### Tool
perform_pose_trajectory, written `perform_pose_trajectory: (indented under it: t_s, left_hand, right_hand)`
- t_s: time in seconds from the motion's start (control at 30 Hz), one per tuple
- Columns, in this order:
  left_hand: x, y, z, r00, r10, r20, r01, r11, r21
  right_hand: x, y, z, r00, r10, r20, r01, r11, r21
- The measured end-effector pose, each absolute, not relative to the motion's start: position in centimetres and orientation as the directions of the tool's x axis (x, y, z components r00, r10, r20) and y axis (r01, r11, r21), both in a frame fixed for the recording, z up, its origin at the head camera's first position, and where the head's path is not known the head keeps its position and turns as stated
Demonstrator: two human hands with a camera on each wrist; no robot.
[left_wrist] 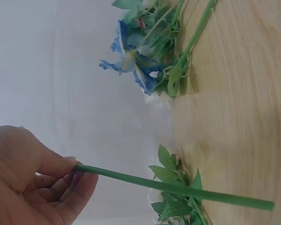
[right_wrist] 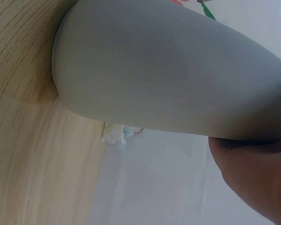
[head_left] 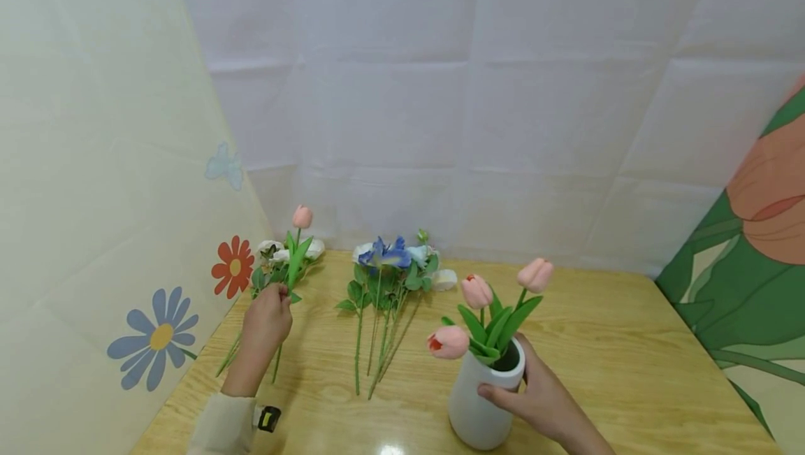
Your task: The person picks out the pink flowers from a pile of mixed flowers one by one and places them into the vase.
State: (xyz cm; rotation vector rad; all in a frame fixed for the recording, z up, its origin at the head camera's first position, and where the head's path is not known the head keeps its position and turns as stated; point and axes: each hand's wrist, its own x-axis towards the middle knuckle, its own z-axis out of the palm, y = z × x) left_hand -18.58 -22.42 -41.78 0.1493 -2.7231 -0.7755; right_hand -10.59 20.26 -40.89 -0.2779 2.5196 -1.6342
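A pink tulip (head_left: pixel 302 217) stands upright in my left hand (head_left: pixel 267 321), its green stem (left_wrist: pixel 178 188) pinched between thumb and fingers in the left wrist view. The stem's lower end hangs free below the hand. My right hand (head_left: pixel 541 395) grips a white vase (head_left: pixel 479 399) near its rim, thumb across the front; the fingers behind are mostly hidden. In the right wrist view the vase (right_wrist: pixel 164 70) fills much of the picture and stands on the table. Several pink tulips (head_left: pixel 476 291) with green leaves (head_left: pixel 493 329) lean out of the vase's mouth.
Blue, white and pale flowers (head_left: pixel 386 256) lie mid-table, stems toward the front. White flowers (head_left: pixel 314 249) with leaves lie at the far left, behind my left hand. The wooden table (head_left: pixel 604 357) meets a pale backdrop (head_left: pixel 390 105); printed side panels (head_left: pixel 773 196) flank it.
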Motion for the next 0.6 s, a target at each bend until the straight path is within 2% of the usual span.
perform_pose_trajectory:
  t_s: [0.6]
  left_hand:
    - [-17.6,-20.7,-40.3,-0.936,-0.164,0.31,0.035,0.835,0.549]
  right_hand:
    - [-10.7,20.2,-41.1,-0.977,-0.212,0.011,-0.099,0.408,-0.907]
